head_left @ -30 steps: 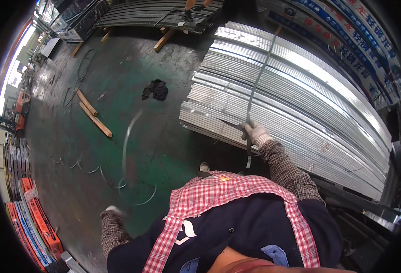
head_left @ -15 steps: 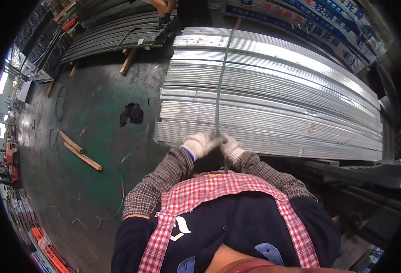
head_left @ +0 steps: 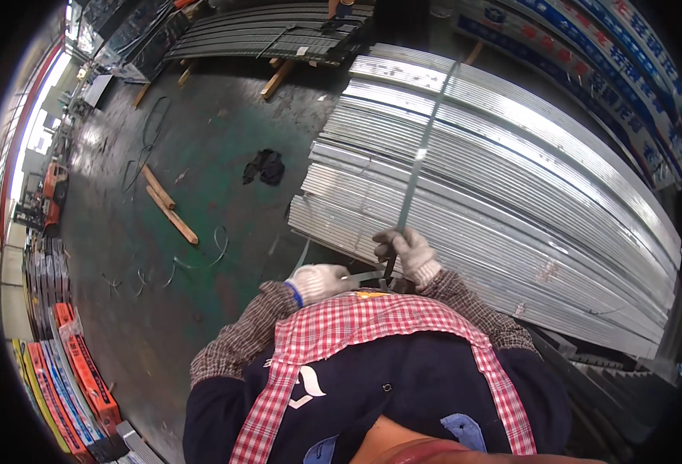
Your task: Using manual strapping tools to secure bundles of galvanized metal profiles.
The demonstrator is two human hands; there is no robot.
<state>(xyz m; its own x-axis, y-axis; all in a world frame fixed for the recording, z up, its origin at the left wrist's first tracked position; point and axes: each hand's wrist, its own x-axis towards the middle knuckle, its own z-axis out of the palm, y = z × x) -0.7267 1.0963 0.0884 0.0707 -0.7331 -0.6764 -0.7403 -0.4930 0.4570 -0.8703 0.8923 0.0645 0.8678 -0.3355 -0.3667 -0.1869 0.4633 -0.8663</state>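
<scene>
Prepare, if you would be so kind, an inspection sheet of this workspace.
Surface: dark floor with green patches.
Work things: flat strap across stacked metal profiles.
Clutter: dark cloth and two wooden bars on the floor.
Grips: left grip closed on pale strip; right grip closed on the strap; both gloved.
Cables: thin loops on the floor, strapping or cable unclear.
Surroundings: orange vehicle and long orange packages at left; blue-and-white packages beyond the profiles.
</scene>
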